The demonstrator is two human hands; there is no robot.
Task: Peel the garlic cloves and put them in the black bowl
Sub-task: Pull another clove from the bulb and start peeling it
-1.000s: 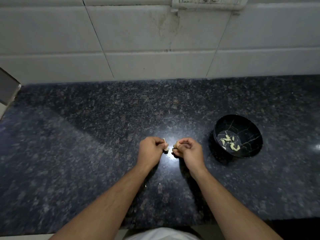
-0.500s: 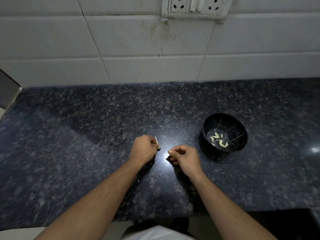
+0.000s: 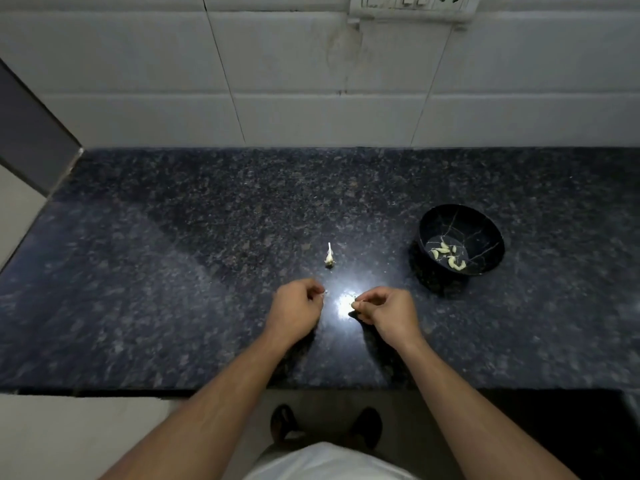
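Observation:
The black bowl (image 3: 483,233) stands on the dark granite counter (image 3: 173,271) to the right, with several peeled garlic cloves (image 3: 446,255) in its bottom. My right hand (image 3: 388,311) hovers just left of the bowl and pinches a small pale garlic clove (image 3: 354,304) at its fingertips; most of the clove is hidden. My left hand (image 3: 297,308) is a short way to the left, its fingers curled into a fist with nothing plainly in it. A white garlic stem piece (image 3: 329,256) lies on the counter just beyond both hands.
A white tiled wall (image 3: 311,98) with a switch plate (image 3: 412,6) rises behind the counter. A grey panel (image 3: 31,140) stands at the back left. The counter's front edge runs below my forearms, with my feet (image 3: 325,424) on the floor beneath.
The white stem piece that my left hand held now lies on the counter beyond the hands. My hands have moved slightly apart, and the view has pulled back.

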